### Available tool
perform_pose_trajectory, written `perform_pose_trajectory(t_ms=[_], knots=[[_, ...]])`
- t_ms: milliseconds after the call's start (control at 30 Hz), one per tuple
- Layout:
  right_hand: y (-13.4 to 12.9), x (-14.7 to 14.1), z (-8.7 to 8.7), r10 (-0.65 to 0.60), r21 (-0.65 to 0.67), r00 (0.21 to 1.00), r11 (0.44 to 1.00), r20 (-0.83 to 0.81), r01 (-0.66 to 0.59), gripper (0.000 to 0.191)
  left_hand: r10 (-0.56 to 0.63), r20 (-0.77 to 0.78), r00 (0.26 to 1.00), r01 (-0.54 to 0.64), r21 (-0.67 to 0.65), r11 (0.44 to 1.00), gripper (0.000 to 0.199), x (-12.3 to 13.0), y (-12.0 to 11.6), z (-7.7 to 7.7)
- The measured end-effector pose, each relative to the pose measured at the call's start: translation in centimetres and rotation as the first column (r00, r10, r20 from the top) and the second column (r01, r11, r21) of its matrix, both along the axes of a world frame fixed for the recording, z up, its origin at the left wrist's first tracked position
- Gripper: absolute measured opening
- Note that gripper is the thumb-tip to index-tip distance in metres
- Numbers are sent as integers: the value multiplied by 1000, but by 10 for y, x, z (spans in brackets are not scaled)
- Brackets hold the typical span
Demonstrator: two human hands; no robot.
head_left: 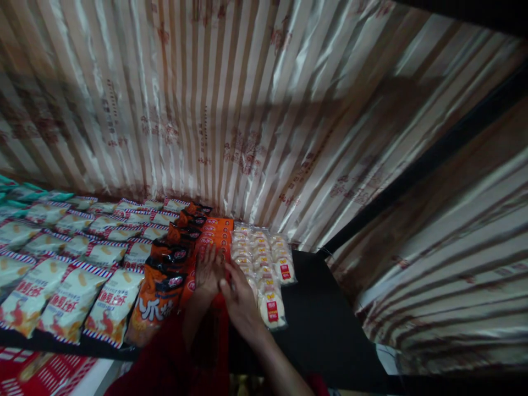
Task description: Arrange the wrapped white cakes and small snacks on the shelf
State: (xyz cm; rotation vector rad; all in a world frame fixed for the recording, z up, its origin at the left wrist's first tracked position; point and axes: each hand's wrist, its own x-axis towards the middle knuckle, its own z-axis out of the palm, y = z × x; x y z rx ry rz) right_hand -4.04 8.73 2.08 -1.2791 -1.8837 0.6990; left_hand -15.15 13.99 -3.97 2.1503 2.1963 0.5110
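Observation:
My left hand (209,270) lies with fingers stretched out on a row of orange packets (216,230). Right beside it, my right hand (241,302) has its fingers extended and its thumb apart, at the right edge of that row. The two hands nearly meet. To the left stand black-and-orange snack bags (157,297) in a row running back. On the right, clear-wrapped pale round packs (270,305) with red labels lie in overlapping rows. What is under my palms is hidden.
White snack bags (76,300) with striped edges fill the left of the black shelf (325,319). Green bags (25,192) sit at the far left. A striped, wrinkled sheet (247,110) hangs behind, and a dark bar (412,170) slants at the right. A red basket (45,374) is below left.

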Motion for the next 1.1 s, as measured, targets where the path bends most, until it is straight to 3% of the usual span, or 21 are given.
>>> perform_pose_trajectory(t_ms=[167,333,467,667,1100], knots=[[-70,85,-29,-241,-101,965,968,-104,231,35,7,-15,1000,-7,-9,1000,46,6,1,7],[-113,138,-70,-334,-136,923,940,-191,312,37,14,-75,997,-16,-27,1000,46,7,-1,17],[-123,146,-90,-333,-123,908,942,-255,312,39,17,-103,995,-21,-42,999,46,9,-4,28],[-115,143,-92,-244,-5,930,968,-274,253,30,54,-121,991,-64,-88,994,46,13,-5,37],[-115,149,-96,-265,16,937,961,-227,276,38,198,-3,980,-198,0,980,43,13,13,27]])
